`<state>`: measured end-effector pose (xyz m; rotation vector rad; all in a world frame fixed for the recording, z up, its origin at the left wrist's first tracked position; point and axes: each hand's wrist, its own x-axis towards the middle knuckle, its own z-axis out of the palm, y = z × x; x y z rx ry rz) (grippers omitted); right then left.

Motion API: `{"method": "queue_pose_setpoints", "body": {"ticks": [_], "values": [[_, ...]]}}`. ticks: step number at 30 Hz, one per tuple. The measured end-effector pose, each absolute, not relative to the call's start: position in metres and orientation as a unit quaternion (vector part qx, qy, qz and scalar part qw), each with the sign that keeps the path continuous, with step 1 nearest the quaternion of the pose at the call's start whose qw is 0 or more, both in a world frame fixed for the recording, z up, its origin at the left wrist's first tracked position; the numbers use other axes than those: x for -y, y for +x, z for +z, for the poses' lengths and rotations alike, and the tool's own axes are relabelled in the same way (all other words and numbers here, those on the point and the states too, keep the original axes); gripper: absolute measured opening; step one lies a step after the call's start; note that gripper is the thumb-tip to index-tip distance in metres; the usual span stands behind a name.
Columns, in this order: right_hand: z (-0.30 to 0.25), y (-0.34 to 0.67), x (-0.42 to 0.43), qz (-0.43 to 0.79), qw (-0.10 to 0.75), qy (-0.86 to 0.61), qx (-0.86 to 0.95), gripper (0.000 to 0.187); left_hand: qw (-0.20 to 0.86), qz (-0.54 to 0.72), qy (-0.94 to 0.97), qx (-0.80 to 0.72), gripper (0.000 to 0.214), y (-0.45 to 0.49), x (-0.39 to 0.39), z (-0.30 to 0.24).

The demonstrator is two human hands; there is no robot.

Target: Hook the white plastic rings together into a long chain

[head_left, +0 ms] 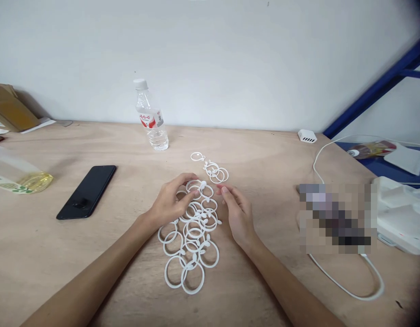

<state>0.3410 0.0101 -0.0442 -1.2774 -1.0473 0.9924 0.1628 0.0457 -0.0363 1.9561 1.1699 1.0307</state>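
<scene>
Many white plastic rings [192, 278] with small tabs, like curtain rings, lie overlapping on the wooden table between my forearms. My left hand [174, 200] is closed at the upper left of this pile, its thumb and fingers around a white ring [195, 185] with its tab to the right. Just right of the pile is my right hand [239, 213], its thumb and fingertips drawn together. Whether anything small sits in that pinch I cannot make out. Beyond both hands lies a smaller cluster of rings [217, 172], with a single ring [197, 156] behind it.
A water bottle [152, 120] stands toward the wall. On the left are a black phone [87, 193], a clear bottle of yellow liquid [22, 177] and a cardboard box [14, 109]. To the right are a white charger [307, 136], a cable [346, 290] and a white device [401, 213].
</scene>
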Motion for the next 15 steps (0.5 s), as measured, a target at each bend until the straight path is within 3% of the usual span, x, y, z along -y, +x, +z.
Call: {"method": "queue_pose_setpoints", "body": {"ticks": [6, 15], "values": [[-0.044, 0.342, -0.011, 0.442, 0.574, -0.524, 0.448, 0.031, 0.575, 0.43, 0.599, -0.355, 0.034, 0.182, -0.033, -0.026], [-0.043, 0.342, -0.01, 0.462, 0.563, -0.502, 0.466, 0.025, 0.65, 0.41, 0.51, -0.386, 0.034, 0.184, -0.029, -0.014]]}}
